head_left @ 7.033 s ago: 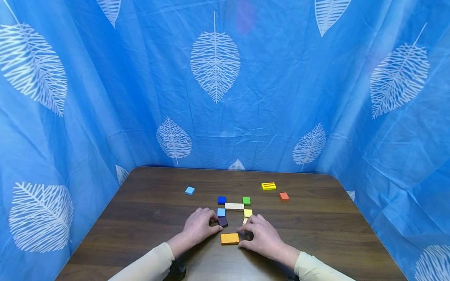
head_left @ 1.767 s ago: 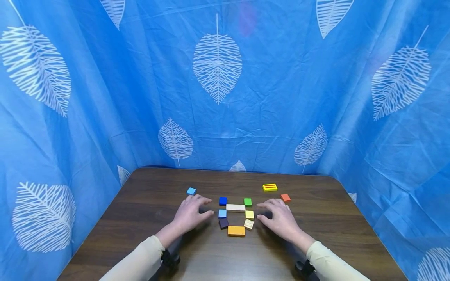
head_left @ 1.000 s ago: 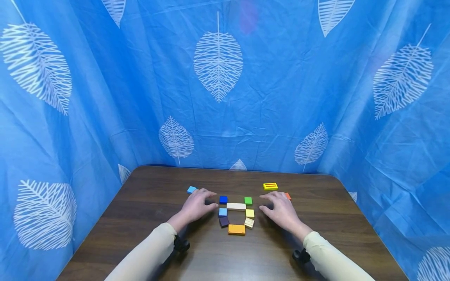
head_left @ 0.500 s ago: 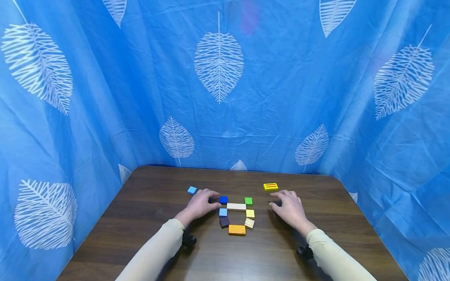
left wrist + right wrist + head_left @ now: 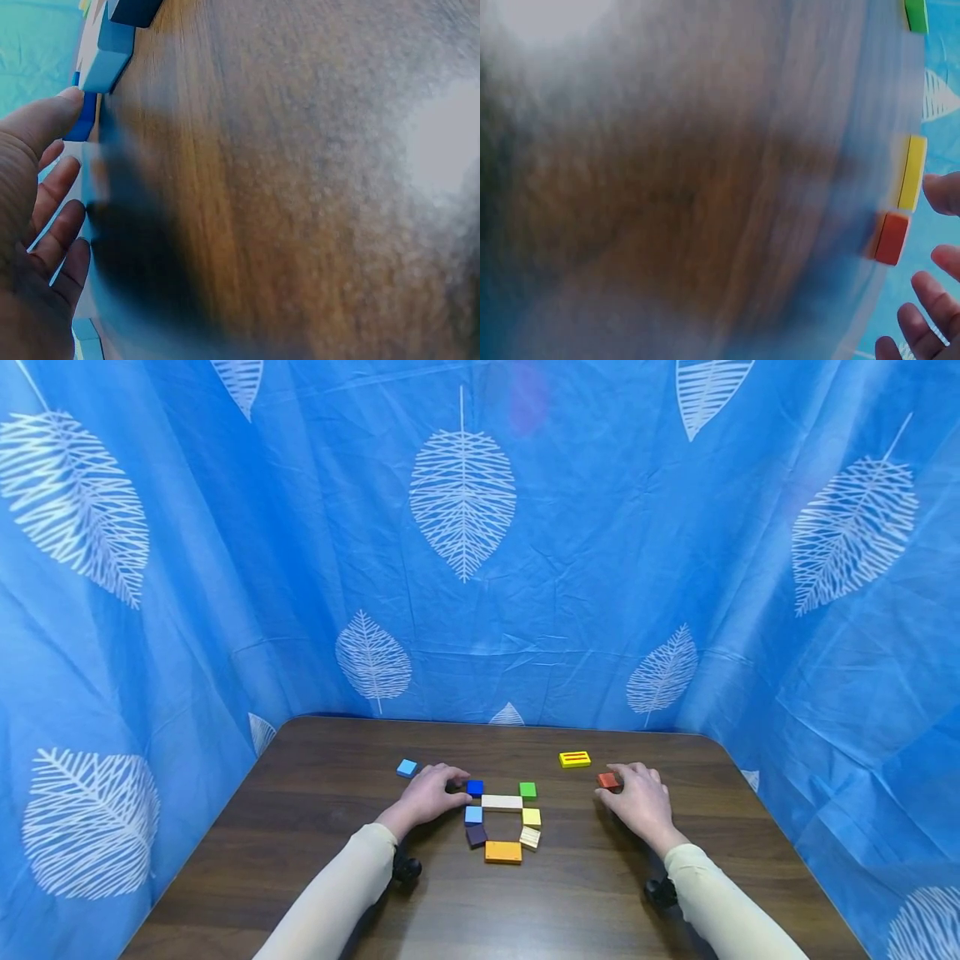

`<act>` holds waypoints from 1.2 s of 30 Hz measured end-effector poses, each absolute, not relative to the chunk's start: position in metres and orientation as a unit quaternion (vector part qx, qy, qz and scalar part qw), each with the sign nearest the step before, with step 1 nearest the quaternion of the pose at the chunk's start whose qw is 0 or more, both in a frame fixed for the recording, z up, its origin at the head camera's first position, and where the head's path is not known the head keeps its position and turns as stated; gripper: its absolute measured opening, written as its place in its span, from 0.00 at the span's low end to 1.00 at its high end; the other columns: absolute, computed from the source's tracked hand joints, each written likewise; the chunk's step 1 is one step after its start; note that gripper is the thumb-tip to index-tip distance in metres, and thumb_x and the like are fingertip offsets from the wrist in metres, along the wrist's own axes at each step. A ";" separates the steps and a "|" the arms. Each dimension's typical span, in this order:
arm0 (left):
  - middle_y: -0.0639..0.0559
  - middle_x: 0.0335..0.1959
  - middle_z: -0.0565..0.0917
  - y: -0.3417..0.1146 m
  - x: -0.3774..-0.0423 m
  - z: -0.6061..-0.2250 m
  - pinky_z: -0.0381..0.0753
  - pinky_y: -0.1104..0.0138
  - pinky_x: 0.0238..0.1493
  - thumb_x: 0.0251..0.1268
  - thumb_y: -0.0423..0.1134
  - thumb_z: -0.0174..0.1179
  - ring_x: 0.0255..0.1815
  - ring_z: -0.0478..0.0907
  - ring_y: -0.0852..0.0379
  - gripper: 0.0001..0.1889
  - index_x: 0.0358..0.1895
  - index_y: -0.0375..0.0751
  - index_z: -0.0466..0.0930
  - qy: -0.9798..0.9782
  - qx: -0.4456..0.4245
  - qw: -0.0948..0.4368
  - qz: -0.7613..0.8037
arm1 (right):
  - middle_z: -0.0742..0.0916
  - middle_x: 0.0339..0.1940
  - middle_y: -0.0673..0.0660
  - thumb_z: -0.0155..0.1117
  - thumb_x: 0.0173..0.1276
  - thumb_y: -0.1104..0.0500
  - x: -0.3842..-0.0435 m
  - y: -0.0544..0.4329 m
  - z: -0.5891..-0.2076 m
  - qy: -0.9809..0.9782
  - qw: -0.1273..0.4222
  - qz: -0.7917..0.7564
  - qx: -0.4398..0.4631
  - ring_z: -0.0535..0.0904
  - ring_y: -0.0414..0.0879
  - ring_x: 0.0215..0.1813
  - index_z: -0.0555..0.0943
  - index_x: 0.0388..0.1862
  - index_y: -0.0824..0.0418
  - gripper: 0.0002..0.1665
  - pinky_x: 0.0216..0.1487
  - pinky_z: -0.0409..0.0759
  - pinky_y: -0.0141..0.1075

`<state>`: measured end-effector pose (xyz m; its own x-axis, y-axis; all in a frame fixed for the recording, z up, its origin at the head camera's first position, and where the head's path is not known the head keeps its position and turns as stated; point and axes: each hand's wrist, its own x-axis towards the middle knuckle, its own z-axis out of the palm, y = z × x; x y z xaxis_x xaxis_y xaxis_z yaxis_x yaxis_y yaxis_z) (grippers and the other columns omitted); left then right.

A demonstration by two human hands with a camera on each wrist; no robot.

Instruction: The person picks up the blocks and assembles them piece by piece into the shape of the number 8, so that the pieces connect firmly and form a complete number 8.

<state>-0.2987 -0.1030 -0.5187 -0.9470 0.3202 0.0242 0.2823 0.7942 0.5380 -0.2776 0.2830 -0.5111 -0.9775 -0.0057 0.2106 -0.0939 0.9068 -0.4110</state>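
Note:
My left hand (image 5: 429, 793) is at the left side of the dark blue block (image 5: 476, 788), thumb and forefinger near it; whether they touch is unclear. In the left wrist view its fingers are loosely bent. My right hand (image 5: 642, 800) reaches over the red-orange block (image 5: 607, 781), thumb and forefinger on either side. The right wrist view shows a gap between those fingers and the red block (image 5: 892, 238). Between the hands, a ring of blocks includes a pale long block (image 5: 502, 803), green block (image 5: 528, 791), light blue block (image 5: 473, 815) and orange block (image 5: 503, 852).
A yellow block with red stripes (image 5: 574, 760) lies at the back right. Another light blue block (image 5: 407, 768) sits at the back left. A yellow block (image 5: 531, 817), striped pale block (image 5: 529, 837) and dark block (image 5: 476, 836) fill the ring's sides on the brown table (image 5: 337, 752).
The orange block has moved up against the dark and striped blocks, and both hands have left it. My right hand has moved right to the red-orange block; my left hand sits by the dark blue block.

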 end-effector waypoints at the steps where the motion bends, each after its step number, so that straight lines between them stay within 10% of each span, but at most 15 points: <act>1: 0.54 0.49 0.83 -0.103 -0.299 -0.519 0.73 0.51 0.61 0.66 0.53 0.70 0.55 0.74 0.50 0.22 0.60 0.49 0.83 0.947 0.159 0.035 0.279 | 0.79 0.61 0.71 0.74 0.64 0.47 -0.278 0.285 -0.512 -0.971 0.098 0.218 0.019 0.71 0.67 0.58 0.79 0.65 0.65 0.36 0.54 0.68 0.64; 36: 0.55 0.47 0.83 -0.101 -0.298 -0.521 0.73 0.53 0.58 0.69 0.49 0.68 0.53 0.73 0.50 0.18 0.58 0.50 0.85 0.947 0.153 0.024 0.283 | 0.82 0.51 0.70 0.71 0.66 0.43 -0.286 0.291 -0.523 -0.973 0.052 0.214 -0.066 0.72 0.65 0.50 0.82 0.52 0.67 0.30 0.48 0.70 0.59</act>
